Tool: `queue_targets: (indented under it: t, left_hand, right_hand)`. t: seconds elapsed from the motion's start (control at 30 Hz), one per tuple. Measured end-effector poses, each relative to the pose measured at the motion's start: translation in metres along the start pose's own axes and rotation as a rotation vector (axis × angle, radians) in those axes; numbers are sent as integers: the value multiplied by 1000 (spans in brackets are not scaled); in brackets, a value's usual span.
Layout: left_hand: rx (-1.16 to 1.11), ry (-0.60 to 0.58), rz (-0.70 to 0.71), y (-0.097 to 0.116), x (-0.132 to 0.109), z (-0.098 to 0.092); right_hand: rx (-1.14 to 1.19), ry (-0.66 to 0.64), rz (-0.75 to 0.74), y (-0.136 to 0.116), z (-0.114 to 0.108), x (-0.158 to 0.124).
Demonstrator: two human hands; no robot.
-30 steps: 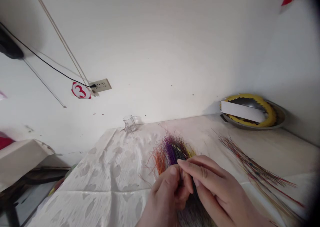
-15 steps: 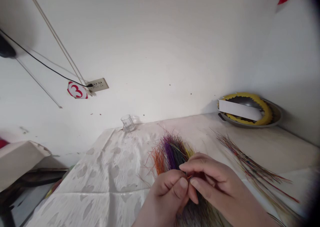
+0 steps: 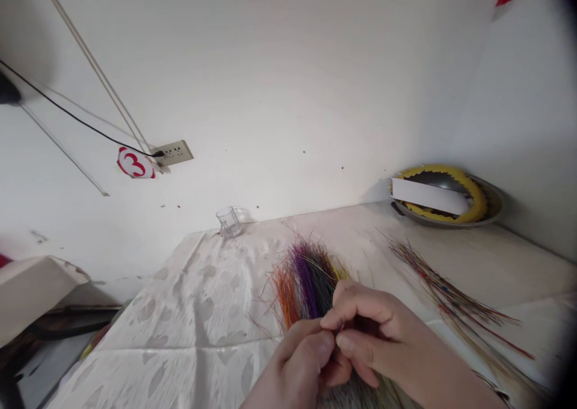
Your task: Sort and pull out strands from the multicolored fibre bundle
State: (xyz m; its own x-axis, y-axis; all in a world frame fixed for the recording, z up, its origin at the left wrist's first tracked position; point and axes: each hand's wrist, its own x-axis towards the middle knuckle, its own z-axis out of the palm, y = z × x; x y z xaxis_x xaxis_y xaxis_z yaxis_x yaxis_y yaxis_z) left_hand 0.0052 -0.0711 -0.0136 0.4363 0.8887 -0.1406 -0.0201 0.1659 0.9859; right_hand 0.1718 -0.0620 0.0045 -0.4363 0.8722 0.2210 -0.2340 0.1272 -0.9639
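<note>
A fanned bundle of thin coloured strands (image 3: pixel 306 277), orange, purple, dark and yellow, lies on the white patterned table cover (image 3: pixel 193 313). My left hand (image 3: pixel 297 367) and my right hand (image 3: pixel 374 337) meet just in front of it, fingertips pinched together. Both hands are closed on strands from the near end of the bundle. What exactly sits between the fingertips is too small to make out.
A second spray of red and mixed strands (image 3: pixel 451 301) lies to the right. A metal dish with a yellow ring and white card (image 3: pixel 444 196) stands at the back right. A small clear glass (image 3: pixel 229 221) stands by the wall, under a socket (image 3: pixel 174 152).
My right hand's fingers have curled in from stretched out to a tight pinch against my left fingertips. Both hands have drawn slightly nearer to me.
</note>
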Motion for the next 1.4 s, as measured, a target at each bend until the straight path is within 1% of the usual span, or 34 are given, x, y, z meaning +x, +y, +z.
queue_targets:
  t: [0.1, 0.23, 0.33, 0.43, 0.5, 0.6, 0.67, 0.87, 1.07, 1.17, 1.3, 1.4]
  left_hand:
    - [6, -35, 17, 3, 1, 2]
    - [-36, -54, 45, 11, 4, 7]
    - [-45, -35, 87, 15, 7, 10]
    - [-104, 0, 88, 17, 9, 12]
    - [-167, -5, 78, 19, 10, 14]
    - [-262, -17, 89, 22, 8, 16]
    - [-310, -28, 108, 24, 8, 17]
    - [-284, -3, 96, 18, 9, 15]
    - [-286, -30, 127, 10, 12, 9]
    - [-303, 10, 118, 9, 12, 9]
    - [-387, 62, 108, 11, 13, 14]
    - [-384, 78, 95, 14, 13, 15]
  right_hand:
    - [-38, 26, -32, 0, 0, 0]
    - [-195, 65, -84, -1, -4, 2]
    - [-371, 141, -171, -4, -6, 4]
    - [-544, 197, -234, -5, -5, 6]
    - [-626, 230, -304, -4, -4, 5]
    - [-750, 270, -448, 0, -3, 2]
    - [-812, 268, -491, 2, -2, 0]
    - [-836, 216, -467, 1, -4, -1]
    - [-767, 226, -409, 2, -6, 0]
    - [-811, 240, -396, 2, -5, -2]
    - [-933, 163, -384, 2, -1, -5]
    - [-932, 134, -395, 4, -1, -4]
